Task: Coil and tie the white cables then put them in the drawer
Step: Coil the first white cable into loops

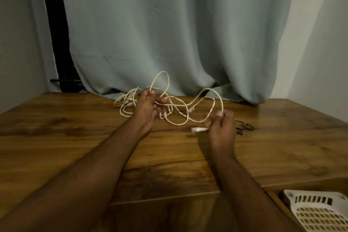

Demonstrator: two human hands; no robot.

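So the left hand point(148, 105) pinches a loop of the tangled thin white cable point(180, 105) while the right hand point(222, 126) grips its plug end, probably to separate it above the wooden desk point(75, 137).

A room in a home, by the look of it: a wood-grain table point(75, 137) stands against pale plastered walls, with a long grey-green curtain point(169, 24) hanging to the tabletop at twelve o'clock. At five o'clock a white slotted plastic basket point(318, 211) sits in an open wooden compartment.
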